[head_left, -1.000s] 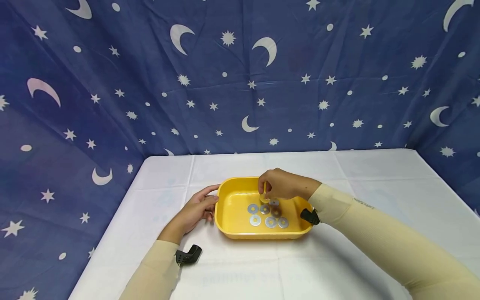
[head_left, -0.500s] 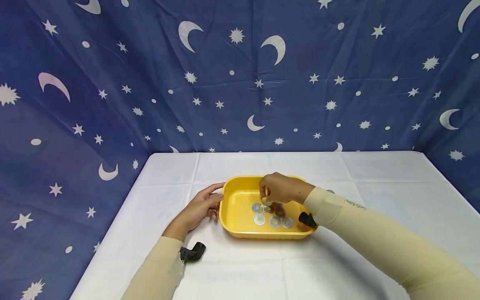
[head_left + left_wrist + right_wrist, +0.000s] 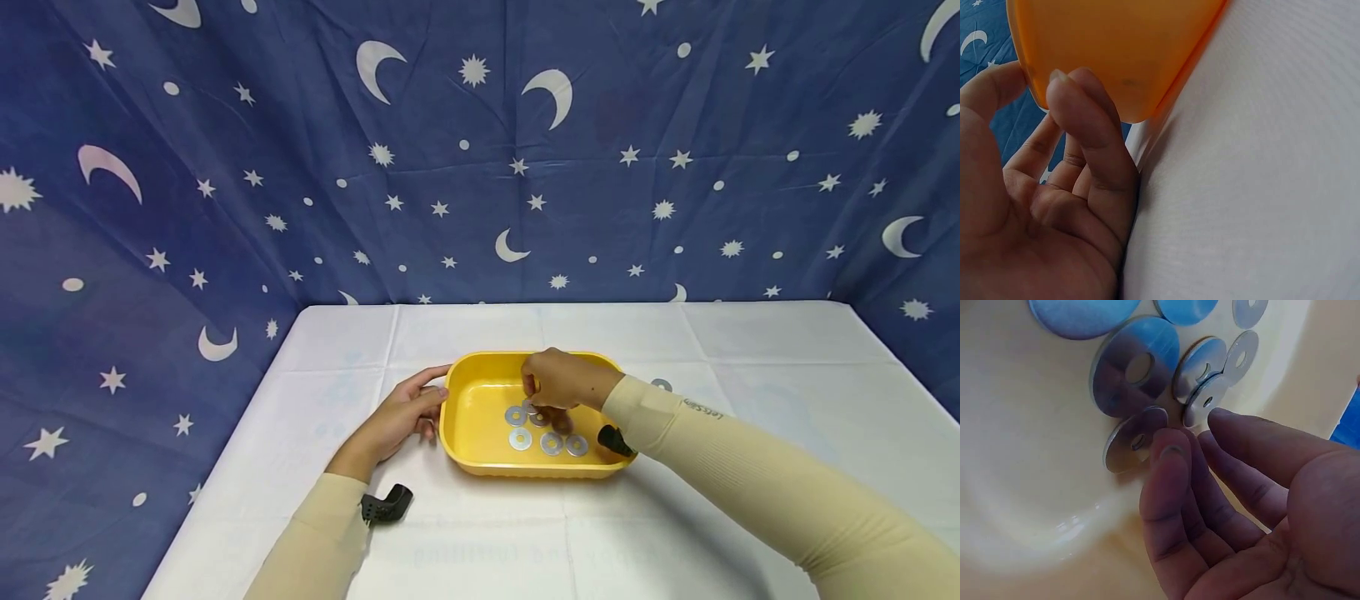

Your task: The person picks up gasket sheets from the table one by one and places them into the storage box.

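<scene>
A yellow tray [image 3: 480,468] stands on the white table with several metal washers in it. My right hand [image 3: 562,381] reaches in near its back middle. In the right wrist view its thumb and index fingertips are at the edge of a silver washer [image 3: 1205,400], which overlaps others. Its little finger lies by another washer [image 3: 1129,445]. In the head view this hand partly covers the back washers; one washer [image 3: 529,407] shows just below the fingertips. My left hand [image 3: 401,417] touches the tray's left side, its fingers loosely bent against the outer wall [image 3: 1116,50].
A single washer [image 3: 662,384] lies on the table behind the tray's right end, beside my right sleeve. More washers [image 3: 551,442] lie towards the tray's front. A blue curtain [image 3: 480,167] with moons and stars hangs behind the table.
My right hand has lowered slightly with a washer, which now lies flatter by the other washers. The washer beside the sleeve has come into view. My left hand stays at the tray.
</scene>
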`<move>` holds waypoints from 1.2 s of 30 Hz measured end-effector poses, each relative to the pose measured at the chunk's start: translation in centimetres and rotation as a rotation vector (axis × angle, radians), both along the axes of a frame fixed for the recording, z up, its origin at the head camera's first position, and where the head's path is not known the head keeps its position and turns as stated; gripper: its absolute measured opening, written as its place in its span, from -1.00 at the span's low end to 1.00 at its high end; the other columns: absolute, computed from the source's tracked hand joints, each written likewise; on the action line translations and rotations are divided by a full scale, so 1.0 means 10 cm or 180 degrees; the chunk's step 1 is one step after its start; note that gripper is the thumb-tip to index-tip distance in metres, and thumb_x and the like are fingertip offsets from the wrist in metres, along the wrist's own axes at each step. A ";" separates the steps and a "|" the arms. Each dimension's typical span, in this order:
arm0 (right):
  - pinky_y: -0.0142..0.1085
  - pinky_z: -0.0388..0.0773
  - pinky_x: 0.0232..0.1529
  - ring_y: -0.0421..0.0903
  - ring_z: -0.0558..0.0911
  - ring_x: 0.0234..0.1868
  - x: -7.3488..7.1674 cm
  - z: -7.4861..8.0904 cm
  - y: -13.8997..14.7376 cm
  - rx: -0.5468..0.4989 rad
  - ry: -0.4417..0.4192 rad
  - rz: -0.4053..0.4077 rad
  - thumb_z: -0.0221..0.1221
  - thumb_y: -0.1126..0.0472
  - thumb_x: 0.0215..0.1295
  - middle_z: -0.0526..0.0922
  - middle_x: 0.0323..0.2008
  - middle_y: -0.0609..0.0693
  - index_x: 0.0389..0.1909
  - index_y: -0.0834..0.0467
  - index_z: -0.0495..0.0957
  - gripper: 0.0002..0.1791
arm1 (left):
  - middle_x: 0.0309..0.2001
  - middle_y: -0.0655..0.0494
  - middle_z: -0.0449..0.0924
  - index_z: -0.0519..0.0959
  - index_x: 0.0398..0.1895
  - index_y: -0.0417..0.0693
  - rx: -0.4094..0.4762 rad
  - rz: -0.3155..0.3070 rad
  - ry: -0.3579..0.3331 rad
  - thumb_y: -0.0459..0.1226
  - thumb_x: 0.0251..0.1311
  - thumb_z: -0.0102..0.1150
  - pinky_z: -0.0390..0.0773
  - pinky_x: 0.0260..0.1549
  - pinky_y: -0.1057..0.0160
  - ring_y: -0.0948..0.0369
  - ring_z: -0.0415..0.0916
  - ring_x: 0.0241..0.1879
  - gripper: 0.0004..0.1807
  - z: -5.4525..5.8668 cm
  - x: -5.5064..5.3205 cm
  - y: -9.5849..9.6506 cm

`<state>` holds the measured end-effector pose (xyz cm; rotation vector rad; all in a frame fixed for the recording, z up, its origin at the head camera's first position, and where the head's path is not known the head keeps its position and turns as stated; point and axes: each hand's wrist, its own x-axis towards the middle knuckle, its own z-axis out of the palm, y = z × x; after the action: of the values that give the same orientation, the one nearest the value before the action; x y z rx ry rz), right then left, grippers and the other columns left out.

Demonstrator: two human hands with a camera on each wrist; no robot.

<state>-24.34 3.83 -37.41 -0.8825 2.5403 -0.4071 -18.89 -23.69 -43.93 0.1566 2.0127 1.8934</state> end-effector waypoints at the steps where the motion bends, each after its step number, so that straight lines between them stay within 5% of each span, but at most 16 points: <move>1: -0.36 0.55 -0.24 -0.15 0.52 -0.36 0.00 -0.01 0.01 0.0012 0.0034 -0.0006 0.33 0.31 0.24 0.66 -0.34 -0.09 -0.35 0.14 0.64 -0.96 | -0.42 0.12 0.49 0.31 0.46 0.13 -0.0002 -0.0004 0.0001 -0.13 0.44 0.07 0.55 -0.58 0.40 0.25 0.45 -0.57 -0.45 0.00 0.00 0.01; 13: -0.39 0.59 -0.31 -0.15 0.57 -0.39 0.01 0.32 0.19 -0.0150 -0.0159 -0.0132 0.29 0.31 0.27 0.67 -0.31 0.01 -0.19 0.21 0.64 -0.88 | -0.39 0.13 0.52 0.30 0.46 0.12 -0.0021 -0.0003 -0.0006 -0.13 0.43 0.07 0.54 -0.57 0.41 0.26 0.46 -0.56 -0.45 -0.01 -0.01 0.03; 21: -0.36 0.60 -0.36 -0.12 0.56 -0.41 0.08 0.56 0.59 -0.0568 0.0329 -0.0546 0.28 0.27 0.29 0.65 -0.40 0.00 -0.19 0.15 0.65 -0.90 | -0.37 0.12 0.54 0.29 0.47 0.12 -0.0018 -0.0026 -0.0015 -0.13 0.44 0.07 0.54 -0.57 0.41 0.27 0.46 -0.56 -0.45 -0.02 -0.02 0.02; 26: -0.34 0.57 -0.40 -0.10 0.53 -0.43 0.12 0.52 0.94 -0.0655 0.0549 -0.0865 0.29 0.27 0.29 0.62 -0.43 -0.01 -0.20 0.14 0.63 -0.90 | -0.37 0.10 0.52 0.30 0.46 0.13 -0.0054 -0.0017 -0.0035 -0.12 0.44 0.06 0.53 -0.57 0.40 0.26 0.46 -0.55 -0.45 -0.02 -0.01 0.01; 36: -0.30 0.55 -0.39 -0.10 0.54 -0.42 0.06 0.26 1.52 -0.0703 0.0621 -0.1054 0.29 0.29 0.26 0.63 -0.42 0.00 -0.20 0.17 0.62 -0.88 | -0.37 0.11 0.53 0.27 0.48 0.11 -0.0073 -0.0031 -0.0019 -0.12 0.45 0.05 0.54 -0.58 0.42 0.26 0.47 -0.57 -0.43 -0.02 0.00 0.01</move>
<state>-23.77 19.02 -34.82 -0.5964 2.8723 -0.7472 -18.92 -23.63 -44.12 0.1544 2.0253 1.8620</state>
